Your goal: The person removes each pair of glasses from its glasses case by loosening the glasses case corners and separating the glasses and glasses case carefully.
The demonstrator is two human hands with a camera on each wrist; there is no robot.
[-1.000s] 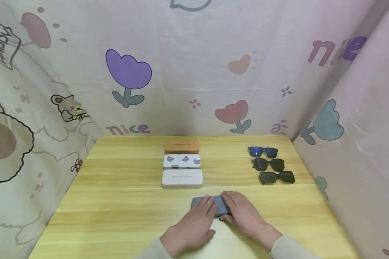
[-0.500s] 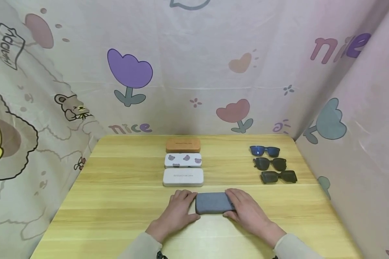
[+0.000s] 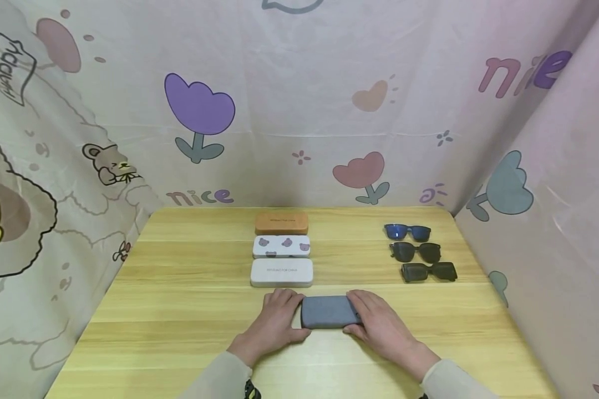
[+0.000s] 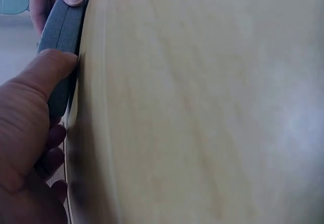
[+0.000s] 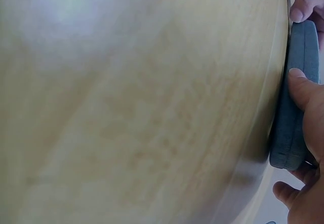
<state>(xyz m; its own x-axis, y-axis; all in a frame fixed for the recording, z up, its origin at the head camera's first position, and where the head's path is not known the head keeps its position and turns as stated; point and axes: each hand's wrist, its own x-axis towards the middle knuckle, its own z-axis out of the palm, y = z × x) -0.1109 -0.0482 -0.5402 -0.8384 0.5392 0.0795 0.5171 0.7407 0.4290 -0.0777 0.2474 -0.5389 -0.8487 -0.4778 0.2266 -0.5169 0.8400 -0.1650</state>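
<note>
A closed grey-blue glasses case [image 3: 328,311] lies lengthwise on the table in front of the white case. My left hand [image 3: 274,318] holds its left end, fingers at the far corner and thumb at the near edge. Around the right end, my right hand [image 3: 381,327] grips with the thumb in front and the fingers over the top and back. In the left wrist view, my left thumb [image 4: 55,64] presses on the case's seamed side. The right wrist view shows my right thumb [image 5: 302,85] against that same side.
Behind the grey-blue case stand a white glasses case [image 3: 282,272], a bear-print case [image 3: 282,246] and an orange-brown case [image 3: 282,223] in a column. At the right lie blue-lensed sunglasses [image 3: 407,233], dark sunglasses [image 3: 416,252] and rectangular black sunglasses [image 3: 429,271]. A printed curtain [image 3: 289,111] borders the table.
My left hand has moved off the case's top to its left end, and the case has shifted slightly right. My right hand stays on the right end. Over the last half second little differs.
</note>
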